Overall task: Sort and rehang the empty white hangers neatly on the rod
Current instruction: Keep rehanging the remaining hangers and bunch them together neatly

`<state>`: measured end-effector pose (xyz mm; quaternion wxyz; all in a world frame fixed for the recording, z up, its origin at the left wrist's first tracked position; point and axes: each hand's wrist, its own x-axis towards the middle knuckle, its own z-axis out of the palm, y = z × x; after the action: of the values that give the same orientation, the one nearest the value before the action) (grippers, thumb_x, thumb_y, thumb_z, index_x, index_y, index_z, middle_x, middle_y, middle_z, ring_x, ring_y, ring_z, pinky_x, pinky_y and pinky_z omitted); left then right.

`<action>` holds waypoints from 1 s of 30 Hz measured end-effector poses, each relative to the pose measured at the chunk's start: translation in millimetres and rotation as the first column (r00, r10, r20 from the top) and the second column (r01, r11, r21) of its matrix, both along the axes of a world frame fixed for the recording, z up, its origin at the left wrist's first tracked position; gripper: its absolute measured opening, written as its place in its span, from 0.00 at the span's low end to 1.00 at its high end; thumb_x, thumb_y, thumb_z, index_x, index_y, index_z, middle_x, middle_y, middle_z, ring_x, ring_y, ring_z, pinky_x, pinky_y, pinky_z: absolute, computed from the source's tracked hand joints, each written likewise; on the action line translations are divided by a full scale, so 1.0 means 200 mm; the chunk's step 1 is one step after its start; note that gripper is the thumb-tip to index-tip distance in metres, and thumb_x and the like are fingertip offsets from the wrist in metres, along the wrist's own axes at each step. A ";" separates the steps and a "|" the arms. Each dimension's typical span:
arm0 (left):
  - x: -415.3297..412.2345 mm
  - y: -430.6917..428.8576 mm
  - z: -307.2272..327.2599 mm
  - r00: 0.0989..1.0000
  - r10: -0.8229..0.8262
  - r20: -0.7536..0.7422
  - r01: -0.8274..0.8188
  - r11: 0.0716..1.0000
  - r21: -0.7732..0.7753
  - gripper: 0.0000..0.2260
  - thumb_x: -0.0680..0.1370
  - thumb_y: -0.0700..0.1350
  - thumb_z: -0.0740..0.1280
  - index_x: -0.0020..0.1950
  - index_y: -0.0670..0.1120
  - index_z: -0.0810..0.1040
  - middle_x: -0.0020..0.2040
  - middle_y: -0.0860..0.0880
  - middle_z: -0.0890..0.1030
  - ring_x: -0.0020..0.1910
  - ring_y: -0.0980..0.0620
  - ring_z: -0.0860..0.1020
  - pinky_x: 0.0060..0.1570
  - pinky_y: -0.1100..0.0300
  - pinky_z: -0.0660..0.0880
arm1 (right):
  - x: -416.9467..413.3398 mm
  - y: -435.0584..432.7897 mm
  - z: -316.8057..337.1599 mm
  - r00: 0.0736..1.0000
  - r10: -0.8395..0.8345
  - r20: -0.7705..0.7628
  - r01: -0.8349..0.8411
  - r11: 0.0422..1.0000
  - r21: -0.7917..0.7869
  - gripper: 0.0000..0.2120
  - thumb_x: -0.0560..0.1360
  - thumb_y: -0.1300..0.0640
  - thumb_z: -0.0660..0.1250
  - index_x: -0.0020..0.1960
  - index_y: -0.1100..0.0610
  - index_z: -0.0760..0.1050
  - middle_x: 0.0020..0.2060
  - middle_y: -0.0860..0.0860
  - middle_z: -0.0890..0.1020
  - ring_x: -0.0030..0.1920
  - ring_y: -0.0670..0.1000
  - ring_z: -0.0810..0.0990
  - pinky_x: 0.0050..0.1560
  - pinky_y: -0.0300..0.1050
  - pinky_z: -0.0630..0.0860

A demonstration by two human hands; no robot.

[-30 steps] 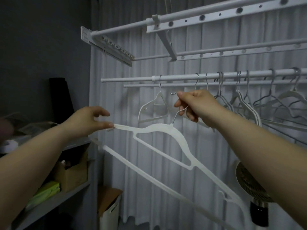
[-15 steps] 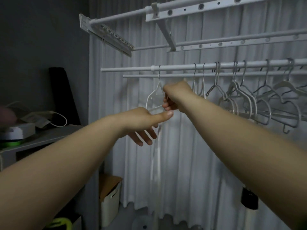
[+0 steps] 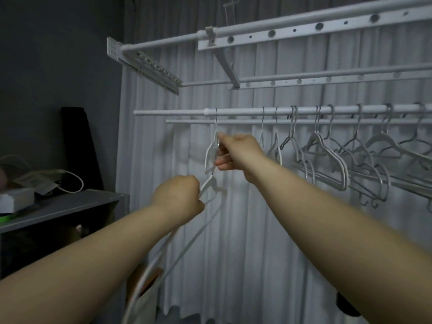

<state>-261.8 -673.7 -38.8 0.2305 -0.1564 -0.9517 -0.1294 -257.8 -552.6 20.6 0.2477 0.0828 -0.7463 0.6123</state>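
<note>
My left hand [image 3: 178,198] is closed around a white hanger [image 3: 184,244] that hangs down edge-on below my fist. My right hand [image 3: 238,152] pinches the neck of another white hanger [image 3: 210,155], whose hook is over the white rod [image 3: 245,111] at its left part. To the right, several more white hangers [image 3: 327,155] hang crowded on the same rod, some tilted and overlapping. A thinner second rod [image 3: 191,122] runs just behind and below the first.
A white drying rack [image 3: 268,33] with perforated bars is mounted overhead. White curtains [image 3: 233,230] hang behind the rods. A grey shelf [image 3: 58,204] with a cable and small items stands at the left, and a box [image 3: 142,277] sits on the floor below.
My left hand has closed on the loose hanger, which now hangs edge-on. My right hand shifted from that hanger's hook to the hanger hooked on the rod.
</note>
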 end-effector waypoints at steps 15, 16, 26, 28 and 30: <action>-0.34 0.19 0.14 0.995 -0.073 -0.063 0.076 0.996 0.055 0.11 0.73 0.41 0.63 0.53 0.38 0.79 0.53 0.39 0.81 0.53 0.41 0.79 0.42 0.60 0.68 | -0.29 0.26 -0.03 0.830 -0.554 -0.069 0.520 0.722 0.455 0.32 0.74 0.52 0.66 0.72 0.60 0.58 0.71 0.57 0.63 0.70 0.59 0.65 0.65 0.48 0.67; -0.37 0.20 0.17 0.994 -0.075 -0.083 0.078 0.996 0.044 0.11 0.74 0.41 0.63 0.53 0.38 0.78 0.53 0.39 0.81 0.53 0.41 0.78 0.42 0.59 0.69 | -0.31 0.26 -0.04 0.828 -0.557 -0.059 0.510 0.705 0.494 0.31 0.74 0.54 0.65 0.72 0.60 0.57 0.71 0.57 0.62 0.69 0.59 0.66 0.64 0.48 0.68; -0.69 0.30 0.47 0.983 -0.157 -0.095 0.171 0.971 0.165 0.11 0.72 0.40 0.64 0.30 0.44 0.69 0.31 0.47 0.73 0.39 0.44 0.76 0.46 0.56 0.76 | -0.46 0.39 -0.08 0.846 -0.521 -0.117 0.509 0.722 0.468 0.30 0.76 0.70 0.55 0.75 0.56 0.51 0.73 0.56 0.56 0.66 0.59 0.68 0.56 0.47 0.73; -0.75 0.35 0.53 0.979 -0.171 -0.111 0.191 0.961 0.201 0.10 0.73 0.39 0.63 0.31 0.44 0.71 0.30 0.47 0.72 0.39 0.44 0.76 0.45 0.57 0.76 | -0.47 0.42 -0.10 0.837 -0.520 -0.173 0.534 0.703 0.470 0.30 0.76 0.71 0.54 0.75 0.57 0.51 0.74 0.55 0.56 0.68 0.57 0.67 0.60 0.47 0.71; -0.80 0.40 0.58 0.974 -0.182 -0.136 0.209 0.950 0.231 0.05 0.73 0.39 0.63 0.38 0.42 0.76 0.33 0.46 0.74 0.44 0.42 0.79 0.43 0.58 0.74 | -0.48 0.45 -0.11 0.834 -0.512 -0.207 0.544 0.700 0.462 0.30 0.76 0.72 0.54 0.75 0.58 0.52 0.75 0.55 0.56 0.70 0.54 0.64 0.64 0.41 0.65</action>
<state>-422.6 -593.1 77.6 0.2875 -0.2275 -0.8937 -0.2587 -354.4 -461.9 -1.8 0.4055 -0.0537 -0.8631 0.2963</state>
